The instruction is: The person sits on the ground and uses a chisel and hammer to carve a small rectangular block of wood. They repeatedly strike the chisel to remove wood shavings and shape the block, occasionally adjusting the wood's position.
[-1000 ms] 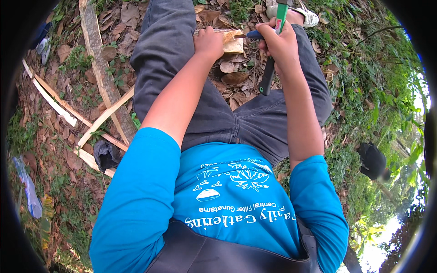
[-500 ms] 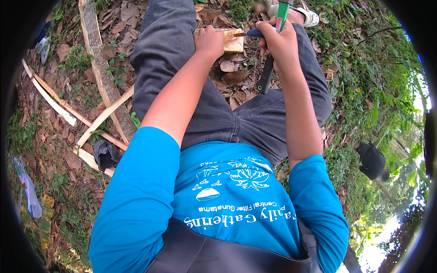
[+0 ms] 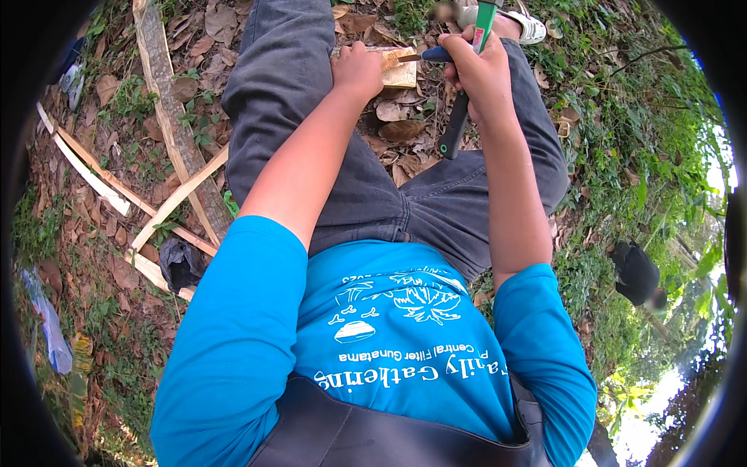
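Note:
Between my legs, a small pale wooden block (image 3: 401, 76) sits over the leaf litter. My left hand (image 3: 359, 71) is closed on its left end, fingers curled over the wood. My right hand (image 3: 484, 76) is closed round a chisel and a hammer together. The chisel (image 3: 437, 54) has a dark blue handle and points left, its flat blade resting at the top of the block. Through the same hand runs the hammer (image 3: 454, 128), with a green shaft above and a black grip hanging below; its head is cut off at the upper edge.
On the left lie a long split log (image 3: 162, 86) and several pale wood strips (image 3: 180, 198), with a dark plastic bag (image 3: 180, 265) beside them. A bluish plastic bag (image 3: 50, 323) is at the far left. Another person's shoe (image 3: 531, 29) shows top right; a black bag (image 3: 635, 272) lies right.
Very little differs. My right hand has shifted slightly, with the chisel and the hammer in it; the left hand stays on the wooden block.

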Demonstrator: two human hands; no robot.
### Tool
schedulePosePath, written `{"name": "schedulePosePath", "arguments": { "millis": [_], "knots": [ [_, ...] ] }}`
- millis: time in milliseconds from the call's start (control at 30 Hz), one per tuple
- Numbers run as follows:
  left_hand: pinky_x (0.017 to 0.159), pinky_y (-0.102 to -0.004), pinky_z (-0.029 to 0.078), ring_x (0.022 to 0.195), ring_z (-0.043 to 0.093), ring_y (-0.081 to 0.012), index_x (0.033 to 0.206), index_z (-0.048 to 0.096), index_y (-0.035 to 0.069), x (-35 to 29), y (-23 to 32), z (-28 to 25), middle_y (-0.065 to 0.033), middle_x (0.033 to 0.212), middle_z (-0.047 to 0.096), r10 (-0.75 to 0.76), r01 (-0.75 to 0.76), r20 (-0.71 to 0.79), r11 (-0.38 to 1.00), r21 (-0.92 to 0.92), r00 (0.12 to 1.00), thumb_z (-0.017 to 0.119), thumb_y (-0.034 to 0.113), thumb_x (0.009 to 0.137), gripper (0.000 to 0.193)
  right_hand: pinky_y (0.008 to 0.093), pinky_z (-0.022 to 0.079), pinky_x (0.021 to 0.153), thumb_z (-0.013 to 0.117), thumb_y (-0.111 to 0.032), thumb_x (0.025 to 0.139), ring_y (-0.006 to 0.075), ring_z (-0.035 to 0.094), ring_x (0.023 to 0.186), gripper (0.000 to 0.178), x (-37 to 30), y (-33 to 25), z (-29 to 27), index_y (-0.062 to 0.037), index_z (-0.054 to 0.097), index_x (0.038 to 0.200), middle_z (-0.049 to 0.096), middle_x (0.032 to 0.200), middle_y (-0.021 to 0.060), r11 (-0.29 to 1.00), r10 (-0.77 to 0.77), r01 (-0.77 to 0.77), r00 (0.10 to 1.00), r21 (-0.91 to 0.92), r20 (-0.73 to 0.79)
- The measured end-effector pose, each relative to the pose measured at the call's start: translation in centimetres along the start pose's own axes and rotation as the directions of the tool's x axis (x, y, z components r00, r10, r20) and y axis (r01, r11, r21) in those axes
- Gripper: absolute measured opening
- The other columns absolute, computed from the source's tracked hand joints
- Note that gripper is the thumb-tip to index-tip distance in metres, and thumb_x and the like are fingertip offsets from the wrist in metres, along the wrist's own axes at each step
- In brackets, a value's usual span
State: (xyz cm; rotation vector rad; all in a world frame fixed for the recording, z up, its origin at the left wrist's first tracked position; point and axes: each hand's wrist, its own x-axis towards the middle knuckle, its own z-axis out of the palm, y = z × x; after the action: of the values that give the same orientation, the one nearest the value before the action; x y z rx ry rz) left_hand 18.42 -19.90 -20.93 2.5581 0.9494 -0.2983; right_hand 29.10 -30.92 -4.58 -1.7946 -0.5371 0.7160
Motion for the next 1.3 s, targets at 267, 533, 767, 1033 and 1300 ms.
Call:
{"name": "schedulePosePath", "arguments": {
  "millis": [267, 533, 767, 1033, 1300],
  "knots": [
    [0.107, -0.0477, 0.046, 0.127, 0.054, -0.0312, 0.138, 0.066, 0.028, 0.0, 0.0, 0.1, -0.0074, 0.13, 0.057, 0.003, -0.003, -0.013, 1.0, -0.009, 1.0, 0.073, 0.027, 0.089, 0.05, 0.0193, 0.039, 0.044, 0.072, -0.017, 0.093, 0.0038, 0.056, 0.054, 0.022, 0.1, 0.1, 0.0, -0.009, 0.052, 0.094, 0.059, 0.072, -0.0012, 1.0, 0.004, -0.004, 1.0, -0.021, -0.001],
    [0.108, -0.0473, 0.045, 0.128, 0.053, -0.0295, 0.138, 0.066, 0.026, 0.0, 0.2, -0.2, -0.0075, 0.13, 0.058, -0.002, 0.002, 0.011, 1.0, -0.007, 1.0, 0.073, 0.028, 0.09, 0.049, 0.0204, 0.039, 0.045, 0.074, -0.023, 0.092, 0.0042, 0.055, 0.054, 0.024, 0.3, 0.5, -0.2, -0.009, 0.054, 0.094, 0.058, 0.07, -0.0018, 0.996, -0.02, 0.022, 0.999, -0.089, 0.03],
    [0.104, -0.0515, 0.046, 0.127, 0.054, -0.0335, 0.122, 0.073, 0.02, 0.1, -0.2, 0.4, -0.0113, 0.131, 0.057, 0.039, -0.041, -0.04, 0.997, -0.061, 0.998, 0.071, 0.019, 0.088, 0.034, 0.0232, 0.043, 0.051, 0.073, -0.031, 0.094, 0.0064, 0.056, 0.057, 0.028, 2.3, 1.0, -1.2, -0.0069, 0.059, 0.094, 0.06, 0.072, -0.0005, 0.975, -0.035, 0.065, 0.989, -0.213, 0.141],
    [0.104, -0.0517, 0.045, 0.127, 0.054, -0.0331, 0.123, 0.072, 0.02, -0.1, -0.1, 0.3, -0.0113, 0.131, 0.057, 0.037, -0.038, -0.032, 0.998, -0.048, 0.999, 0.07, 0.02, 0.089, 0.034, 0.0271, 0.044, 0.052, 0.066, -0.014, 0.088, 0.0087, 0.053, 0.058, 0.015, 1.7, 0.1, 0.2, -0.0058, 0.054, 0.087, 0.056, 0.07, -0.0012, 0.979, -0.075, 0.078, 0.997, -0.19, 0.022],
    [0.104, -0.0517, 0.046, 0.127, 0.054, -0.0333, 0.123, 0.072, 0.018, -0.2, 0.0, 0.0, -0.0117, 0.13, 0.057, 0.044, -0.044, -0.022, 0.999, -0.023, 0.999, 0.067, 0.019, 0.091, 0.032, 0.0268, 0.043, 0.054, 0.066, -0.013, 0.088, 0.0077, 0.051, 0.062, 0.015, 1.4, 1.9, -0.1, -0.0075, 0.052, 0.087, 0.054, 0.072, -0.0016, 0.979, -0.154, 0.154, 0.988, -0.137, 0.011]
  ]
}}
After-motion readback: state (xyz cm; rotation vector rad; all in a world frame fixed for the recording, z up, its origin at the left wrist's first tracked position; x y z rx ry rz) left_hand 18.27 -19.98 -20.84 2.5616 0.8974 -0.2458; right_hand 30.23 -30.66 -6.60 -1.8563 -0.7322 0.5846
